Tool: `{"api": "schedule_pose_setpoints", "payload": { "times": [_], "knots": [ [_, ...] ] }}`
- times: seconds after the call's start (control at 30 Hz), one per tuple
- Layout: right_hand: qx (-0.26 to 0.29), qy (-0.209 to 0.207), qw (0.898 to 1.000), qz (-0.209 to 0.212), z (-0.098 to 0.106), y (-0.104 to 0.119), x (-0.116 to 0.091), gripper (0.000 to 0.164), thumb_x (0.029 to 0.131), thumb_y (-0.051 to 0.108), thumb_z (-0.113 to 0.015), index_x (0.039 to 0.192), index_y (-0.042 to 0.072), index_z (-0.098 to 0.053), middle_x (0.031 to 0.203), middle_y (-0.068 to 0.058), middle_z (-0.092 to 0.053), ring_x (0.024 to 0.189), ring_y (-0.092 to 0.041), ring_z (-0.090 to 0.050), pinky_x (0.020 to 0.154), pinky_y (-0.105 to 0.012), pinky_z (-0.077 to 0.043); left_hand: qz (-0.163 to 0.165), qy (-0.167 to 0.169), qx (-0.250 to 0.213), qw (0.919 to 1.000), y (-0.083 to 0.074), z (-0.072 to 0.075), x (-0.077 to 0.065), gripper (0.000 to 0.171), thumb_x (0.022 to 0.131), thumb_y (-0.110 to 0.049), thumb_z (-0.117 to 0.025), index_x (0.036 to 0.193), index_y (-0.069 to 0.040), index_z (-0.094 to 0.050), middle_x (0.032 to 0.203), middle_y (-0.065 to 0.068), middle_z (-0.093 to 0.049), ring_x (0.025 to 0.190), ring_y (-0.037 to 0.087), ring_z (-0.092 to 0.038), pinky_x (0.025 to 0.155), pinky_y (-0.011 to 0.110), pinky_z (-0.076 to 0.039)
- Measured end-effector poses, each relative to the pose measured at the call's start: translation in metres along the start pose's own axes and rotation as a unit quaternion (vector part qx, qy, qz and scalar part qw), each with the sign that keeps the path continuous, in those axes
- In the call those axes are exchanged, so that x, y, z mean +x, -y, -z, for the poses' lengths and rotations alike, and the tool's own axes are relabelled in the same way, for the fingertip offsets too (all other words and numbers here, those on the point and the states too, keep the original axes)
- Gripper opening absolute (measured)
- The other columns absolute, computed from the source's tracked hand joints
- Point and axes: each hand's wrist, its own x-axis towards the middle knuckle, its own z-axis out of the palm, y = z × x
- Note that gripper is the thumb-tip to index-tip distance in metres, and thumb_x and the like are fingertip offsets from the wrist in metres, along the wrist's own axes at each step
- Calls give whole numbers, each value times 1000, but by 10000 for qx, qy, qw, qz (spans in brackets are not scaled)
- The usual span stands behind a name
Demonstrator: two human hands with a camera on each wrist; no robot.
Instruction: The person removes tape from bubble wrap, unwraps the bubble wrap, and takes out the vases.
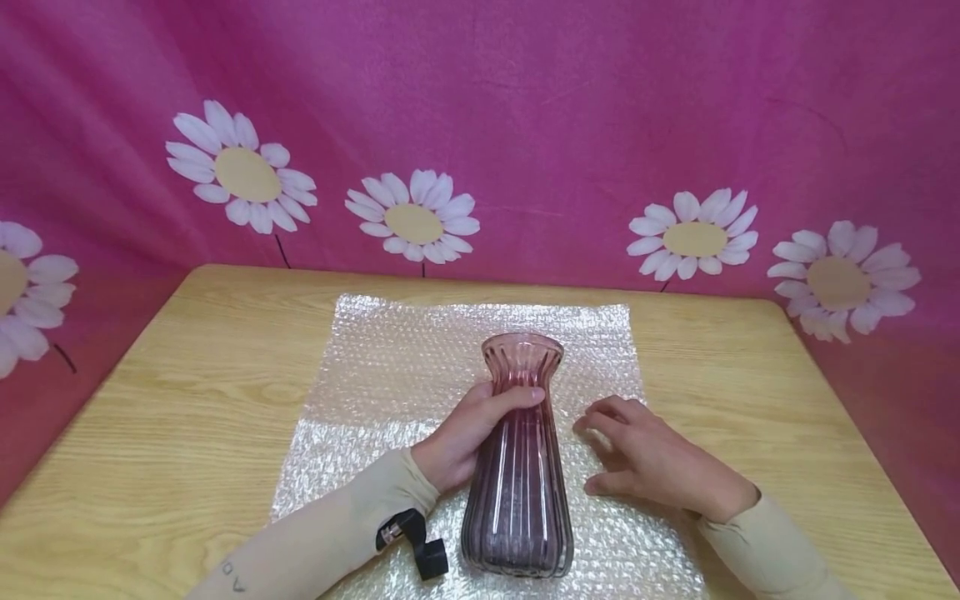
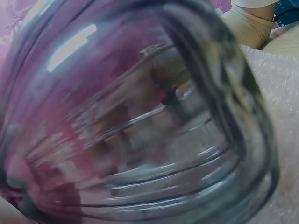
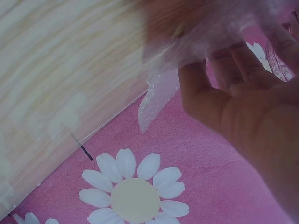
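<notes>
One purple-pink glass vase (image 1: pixel 519 483) is in the middle, over a sheet of bubble wrap (image 1: pixel 390 367). Its wide bottom is nearer the person and its round top is farther away. I can't tell if the bottom touches the sheet. The left hand (image 1: pixel 463 435) grips the vase by its thin neck, with the thumb across the front. The right hand (image 1: pixel 648 457) is just beside the vase, apart from it, with loosely bent fingers that hold nothing. Both arms have light tan sleeves (image 1: pixel 352 521), and a black strap (image 1: pixel 431 557) is on the left one. The bubble wrap lies on a wooden table (image 1: pixel 202 375). Behind is a pink cloth (image 1: pixel 540 108) with big white flowers (image 1: pixel 413 223).
</notes>
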Motion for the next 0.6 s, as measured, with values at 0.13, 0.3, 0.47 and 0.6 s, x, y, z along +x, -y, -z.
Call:
{"api": "schedule_pose_setpoints", "payload": {
  "times": [0.13, 0.3, 0.47, 0.6],
  "knots": [
    [19, 24, 10000, -31, 0, 0, 0, 62, 78, 46, -86, 131, 20, -66, 136, -7, -62, 122, -27, -60, 104, -52, -57, -22, -16, 77, 10000, 0, 0, 0, 30, 94, -19, -69, 119, -9, -55, 97, 2, -71, 82, 14, -73, 82, 31, -65],
    [-10, 25, 10000, -21, 0, 0, 0, 62, 79, 46, -86, 131, 20, -66, 136, -7, -62, 123, -27, -60, 104, -52, -57, -94, 30, 206, 9997, 0, -1, -2, 34, 93, -19, -70, 121, -8, -55, 98, 1, -71, 82, 14, -72, 82, 31, -65],
    [-37, 17, 10000, 1, 0, 0, 0, 62, 79, 47, -85, 131, 19, -66, 136, -7, -62, 122, -26, -60, 103, -51, -57, -93, 12, 277, 9996, -1, -1, -3, 40, 92, -18, -72, 125, -6, -53, 99, 3, -70, 84, 15, -72, 82, 32, -66],
    [-64, -1, 10000, 26, 0, 0, 0, 64, 79, 48, -85, 132, 19, -66, 136, -8, -62, 122, -26, -60, 103, -51, -58, -86, -3, 345, 9994, -2, -3, -4, 42, 92, -16, -71, 127, -5, -52, 100, 3, -70, 84, 16, -72, 83, 32, -65]
  ]
}}
